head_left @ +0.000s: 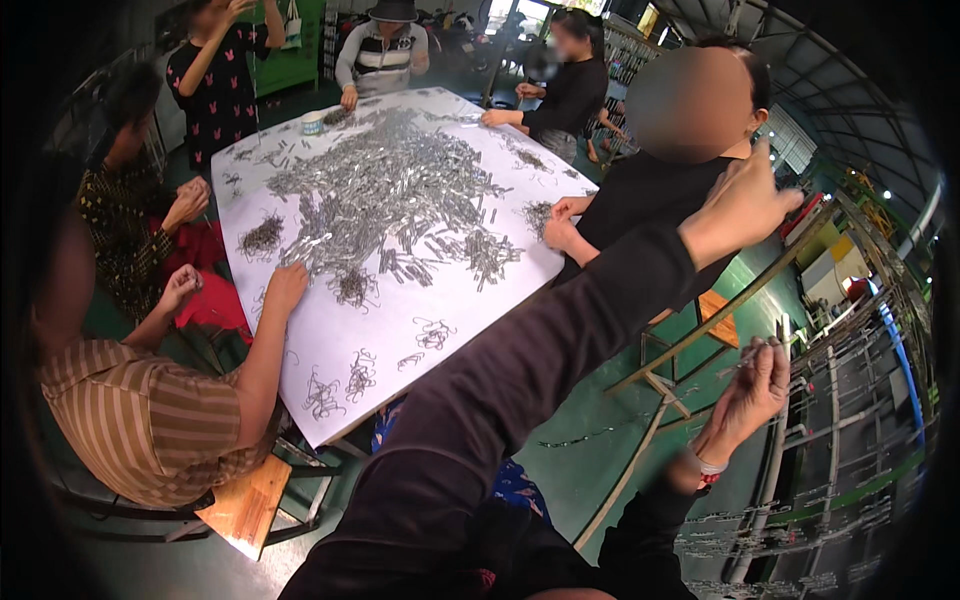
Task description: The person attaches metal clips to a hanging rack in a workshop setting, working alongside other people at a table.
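Left hand (738,208) blurred, piece (779,329) in right hand (752,392) too tiny to tell, table (480,318) partly hidden

A wooden-topped stool (243,508) stands at the lower left on a green floor (590,445) — a second wooden seat (718,318) shows at the right. Farther back, a white bag (292,27) hangs against a green panel (300,60); a blue pipe (902,368) runs down the far right — an arched roof (835,75) above.
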The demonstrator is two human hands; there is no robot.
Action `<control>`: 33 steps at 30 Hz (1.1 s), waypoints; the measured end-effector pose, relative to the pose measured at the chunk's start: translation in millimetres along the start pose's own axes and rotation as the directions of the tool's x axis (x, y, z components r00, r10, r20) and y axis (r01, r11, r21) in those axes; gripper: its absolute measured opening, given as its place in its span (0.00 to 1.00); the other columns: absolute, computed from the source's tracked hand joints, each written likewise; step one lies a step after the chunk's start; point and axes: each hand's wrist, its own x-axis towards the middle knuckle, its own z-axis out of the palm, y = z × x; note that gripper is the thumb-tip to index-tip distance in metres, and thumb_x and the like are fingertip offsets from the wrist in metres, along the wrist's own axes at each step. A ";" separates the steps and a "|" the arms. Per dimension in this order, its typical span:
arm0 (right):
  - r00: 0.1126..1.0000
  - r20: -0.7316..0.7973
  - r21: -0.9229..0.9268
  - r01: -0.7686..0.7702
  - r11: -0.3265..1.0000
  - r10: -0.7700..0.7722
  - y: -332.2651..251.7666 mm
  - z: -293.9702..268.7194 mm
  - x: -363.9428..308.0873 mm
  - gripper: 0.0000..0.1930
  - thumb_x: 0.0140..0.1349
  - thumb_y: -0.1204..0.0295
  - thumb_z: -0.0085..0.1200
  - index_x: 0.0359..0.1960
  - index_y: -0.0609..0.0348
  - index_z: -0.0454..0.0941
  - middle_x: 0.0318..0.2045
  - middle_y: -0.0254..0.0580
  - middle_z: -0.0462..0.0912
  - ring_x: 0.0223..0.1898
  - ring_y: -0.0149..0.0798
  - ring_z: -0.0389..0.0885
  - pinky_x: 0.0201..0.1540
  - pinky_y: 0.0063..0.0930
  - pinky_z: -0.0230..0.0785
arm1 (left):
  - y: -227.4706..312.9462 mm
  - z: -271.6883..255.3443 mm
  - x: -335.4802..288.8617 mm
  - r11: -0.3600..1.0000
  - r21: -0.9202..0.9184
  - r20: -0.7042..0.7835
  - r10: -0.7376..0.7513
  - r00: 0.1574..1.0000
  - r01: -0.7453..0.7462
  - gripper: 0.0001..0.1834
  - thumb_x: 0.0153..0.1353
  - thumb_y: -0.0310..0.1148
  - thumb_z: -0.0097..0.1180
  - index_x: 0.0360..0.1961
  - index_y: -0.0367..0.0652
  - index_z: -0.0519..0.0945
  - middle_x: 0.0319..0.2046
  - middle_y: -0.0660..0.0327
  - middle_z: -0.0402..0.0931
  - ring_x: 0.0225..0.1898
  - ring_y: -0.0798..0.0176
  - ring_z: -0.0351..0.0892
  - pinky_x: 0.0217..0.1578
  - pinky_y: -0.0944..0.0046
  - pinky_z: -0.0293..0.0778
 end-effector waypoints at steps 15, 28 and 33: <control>0.856 -0.325 -0.613 0.133 0.779 -0.401 -140.6 -78.9 -41.3 0.09 0.60 0.81 0.52 0.41 0.70 0.76 0.35 0.42 0.79 0.34 0.31 0.77 0.40 0.20 0.70 | -78.8 -23.2 -213.8 0.969 -0.039 0.994 0.012 0.110 0.243 0.22 0.59 0.42 0.54 0.49 0.38 0.75 0.42 0.49 0.78 0.45 0.52 0.77 0.47 0.60 0.71; 0.765 -0.133 -0.708 0.372 0.600 -0.630 -229.8 -61.8 -9.8 0.09 0.58 0.78 0.57 0.39 0.67 0.78 0.30 0.38 0.81 0.27 0.23 0.74 0.29 0.13 0.63 | -232.1 -149.7 -345.2 0.338 0.615 0.635 -0.747 -0.195 0.713 0.19 0.59 0.39 0.55 0.51 0.45 0.76 0.38 0.65 0.78 0.38 0.69 0.75 0.36 0.67 0.73; 0.780 -0.123 -0.746 0.336 0.576 -0.614 -277.3 -79.4 0.6 0.08 0.58 0.76 0.57 0.38 0.68 0.79 0.29 0.36 0.81 0.24 0.20 0.72 0.25 0.10 0.62 | -243.7 -188.9 -362.6 0.259 0.611 0.522 -0.842 -0.135 0.748 0.21 0.60 0.40 0.54 0.55 0.50 0.73 0.51 0.60 0.73 0.51 0.60 0.70 0.44 0.57 0.70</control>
